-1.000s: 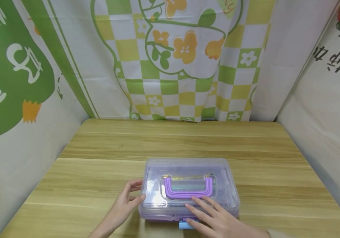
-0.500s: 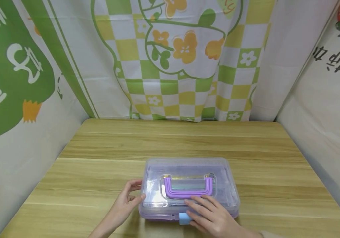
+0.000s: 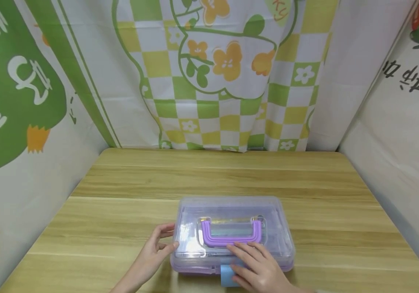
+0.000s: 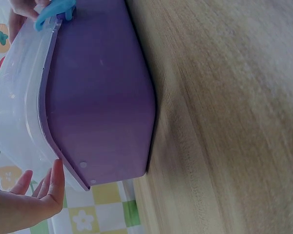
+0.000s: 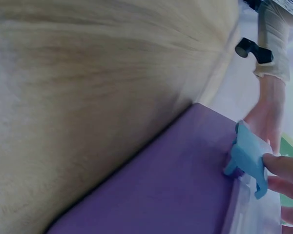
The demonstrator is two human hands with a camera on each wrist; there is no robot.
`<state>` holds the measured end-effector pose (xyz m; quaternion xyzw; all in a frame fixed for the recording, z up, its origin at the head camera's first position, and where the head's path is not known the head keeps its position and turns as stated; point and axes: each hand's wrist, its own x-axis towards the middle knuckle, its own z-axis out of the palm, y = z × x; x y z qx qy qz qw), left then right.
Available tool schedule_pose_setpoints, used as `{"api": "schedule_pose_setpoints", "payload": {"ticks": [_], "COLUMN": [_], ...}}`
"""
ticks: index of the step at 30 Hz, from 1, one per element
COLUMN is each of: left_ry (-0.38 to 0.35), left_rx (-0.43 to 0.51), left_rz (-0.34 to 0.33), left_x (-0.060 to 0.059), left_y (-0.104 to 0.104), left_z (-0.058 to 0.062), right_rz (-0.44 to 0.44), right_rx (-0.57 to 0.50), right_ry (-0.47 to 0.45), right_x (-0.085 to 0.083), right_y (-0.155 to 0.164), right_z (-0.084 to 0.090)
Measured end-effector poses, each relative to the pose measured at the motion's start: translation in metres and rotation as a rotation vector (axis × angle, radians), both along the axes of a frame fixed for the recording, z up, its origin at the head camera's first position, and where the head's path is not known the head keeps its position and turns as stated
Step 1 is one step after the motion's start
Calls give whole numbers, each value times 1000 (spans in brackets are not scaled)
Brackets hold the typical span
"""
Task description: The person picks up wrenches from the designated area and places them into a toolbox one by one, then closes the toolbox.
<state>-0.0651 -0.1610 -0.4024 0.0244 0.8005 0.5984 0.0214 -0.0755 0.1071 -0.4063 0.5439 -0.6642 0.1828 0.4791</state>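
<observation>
Clear-lidded purple box (image 3: 231, 232), left hand (image 3: 150, 256) relaxed against its side, right hand (image 3: 257, 270) gripping blue latch (image 3: 227, 274)

Big white signs are printed on the green patch of the left cloth (image 3: 15, 93), far off beyond the fingers (image 3: 165, 234) of the left hand, but they cannot be read. Dark signs, seen upside down, are printed on the right cloth (image 3: 411, 81), far beyond the right hand's fingers, and cannot be read either.
</observation>
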Motion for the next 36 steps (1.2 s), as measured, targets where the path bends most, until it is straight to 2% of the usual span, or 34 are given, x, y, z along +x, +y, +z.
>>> {"api": "schedule_pose_setpoints", "payload": {"ticks": [4, 18, 25, 29, 36], "left_ry": [20, 27, 62, 68, 72], "left_rx": [-4, -10, -18, -28, -36], "left_rz": [0, -7, -7, -5, 6], "left_x": [-1, -1, 0, 1, 0], "left_y": [0, -1, 0, 1, 2], "left_z": [-1, -3, -2, -1, -1], "right_rz": [-68, -156, -180, -197, -203], "right_rx": [22, 79, 63, 53, 56], "right_ry": [17, -7, -22, -5, -29], "right_x": [2, 10, 11, 12, 13], "right_y": [-1, -2, -4, -6, -5], "right_z": [-6, -3, -11, -11, -11]}}
